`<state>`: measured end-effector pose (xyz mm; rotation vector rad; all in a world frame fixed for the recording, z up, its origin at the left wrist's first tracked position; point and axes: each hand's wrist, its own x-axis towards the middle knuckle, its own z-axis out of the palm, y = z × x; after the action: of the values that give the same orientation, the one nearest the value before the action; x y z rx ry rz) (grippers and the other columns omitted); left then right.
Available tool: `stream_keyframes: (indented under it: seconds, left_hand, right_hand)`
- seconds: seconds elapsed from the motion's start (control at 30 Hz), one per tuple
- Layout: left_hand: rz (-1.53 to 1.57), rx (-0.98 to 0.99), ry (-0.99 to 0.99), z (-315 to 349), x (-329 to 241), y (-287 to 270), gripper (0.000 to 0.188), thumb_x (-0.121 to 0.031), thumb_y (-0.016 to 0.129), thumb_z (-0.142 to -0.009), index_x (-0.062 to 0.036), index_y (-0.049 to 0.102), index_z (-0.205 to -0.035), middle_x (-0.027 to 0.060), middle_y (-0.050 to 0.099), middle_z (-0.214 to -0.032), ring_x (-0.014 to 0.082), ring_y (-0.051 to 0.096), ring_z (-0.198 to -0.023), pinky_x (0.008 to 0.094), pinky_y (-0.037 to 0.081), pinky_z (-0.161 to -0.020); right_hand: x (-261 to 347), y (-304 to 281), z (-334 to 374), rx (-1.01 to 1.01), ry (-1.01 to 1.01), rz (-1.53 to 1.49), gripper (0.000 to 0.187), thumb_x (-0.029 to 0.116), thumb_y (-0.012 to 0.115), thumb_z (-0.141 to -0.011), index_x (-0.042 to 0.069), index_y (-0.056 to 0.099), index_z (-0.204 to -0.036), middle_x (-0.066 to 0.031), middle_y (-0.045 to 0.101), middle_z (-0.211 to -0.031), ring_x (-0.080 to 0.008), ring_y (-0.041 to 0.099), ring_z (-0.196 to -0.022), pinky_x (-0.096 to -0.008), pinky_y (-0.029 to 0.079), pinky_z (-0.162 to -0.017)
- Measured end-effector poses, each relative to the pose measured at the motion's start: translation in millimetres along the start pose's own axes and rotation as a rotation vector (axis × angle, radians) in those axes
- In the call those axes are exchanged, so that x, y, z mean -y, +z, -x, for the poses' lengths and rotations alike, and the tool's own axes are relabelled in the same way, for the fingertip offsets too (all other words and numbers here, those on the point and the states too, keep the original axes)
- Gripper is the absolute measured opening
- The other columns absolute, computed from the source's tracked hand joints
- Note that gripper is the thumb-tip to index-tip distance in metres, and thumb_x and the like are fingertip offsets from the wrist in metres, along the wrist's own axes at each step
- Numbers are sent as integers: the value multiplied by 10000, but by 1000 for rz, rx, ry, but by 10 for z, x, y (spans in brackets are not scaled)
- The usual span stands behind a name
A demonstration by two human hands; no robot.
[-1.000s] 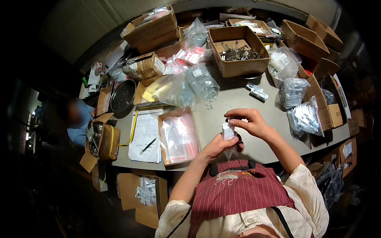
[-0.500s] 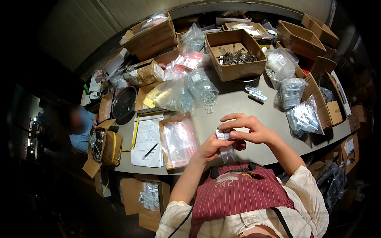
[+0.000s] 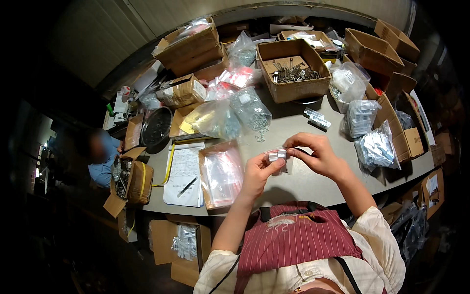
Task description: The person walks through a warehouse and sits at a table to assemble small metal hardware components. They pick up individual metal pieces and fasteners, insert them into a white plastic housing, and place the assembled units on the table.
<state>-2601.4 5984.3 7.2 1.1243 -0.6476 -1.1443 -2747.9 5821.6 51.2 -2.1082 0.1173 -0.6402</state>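
Note:
A small clear plastic bag (image 3: 277,155) with a silvery-white piece in it is between my hands, above the table's front part. My left hand (image 3: 258,174) grips it, the thumb pressed across its front. With fingertips closed at its right edge, my right hand (image 3: 319,155) pinches the bag. The exact shape of the piece inside is partly hidden by my fingers. Beyond my hands lie similar small packed pieces (image 3: 317,119) on the table. Left of my left hand, an open carton (image 3: 201,171) holds flat clear bags (image 3: 223,171) with red edges.
A notebook (image 3: 181,169) with a pen stands left of the carton. At the back, a cardboard box (image 3: 293,91) holds metal parts. Filled plastic bags (image 3: 376,147) lie at the right. A co-worker in a blue shirt (image 3: 101,172) is at the far left.
Both hands have lifted away from my body with the bag. My left hand has turned it so its face shows, and my right fingers have moved to its right edge.

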Motion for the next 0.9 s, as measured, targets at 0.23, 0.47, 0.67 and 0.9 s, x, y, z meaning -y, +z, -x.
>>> stream_keyframes:
  seconds: [0.23, 0.47, 0.67, 0.9]
  left_hand:
    - [12, -330, 364, 64, 28, 149, 187, -64, 682, -972, 44, 726, -1118, 74, 739, -992, 113, 674, -878, 239, 532, -790]
    - [-97, -347, 440, 133, -50, 227, 117, -66, 669, -982, 43, 708, -1004, 76, 731, -936, 118, 679, -882, 261, 555, -780]
    - [-523, -397, 633, 212, -114, 180, 57, -40, 694, -918, 17, 692, -922, 80, 715, -846, 146, 694, -783, 273, 545, -694]
    - [-611, -439, 645, 491, -166, 66, 42, -22, 688, -876, 20, 684, -876, 98, 696, -810, 178, 685, -722, 286, 534, -685]
  right_hand:
    - [65, 62, 67, -145, -2, -94, 122, 62, 724, -908, -45, 686, -955, -131, 694, -886, -244, 695, -808, -332, 539, -726]
    - [133, 179, 84, -100, -149, 36, 125, 59, 725, -905, -27, 668, -975, -126, 686, -945, -227, 674, -835, -332, 532, -738]
    - [130, 334, 135, -157, -119, -37, 202, 72, 712, -904, -2, 634, -1074, -142, 678, -953, -290, 671, -832, -374, 523, -734]
    - [272, 485, 4, 36, -366, 300, 197, 17, 699, -877, 10, 593, -1043, -144, 613, -951, -337, 590, -884, -417, 479, -798]
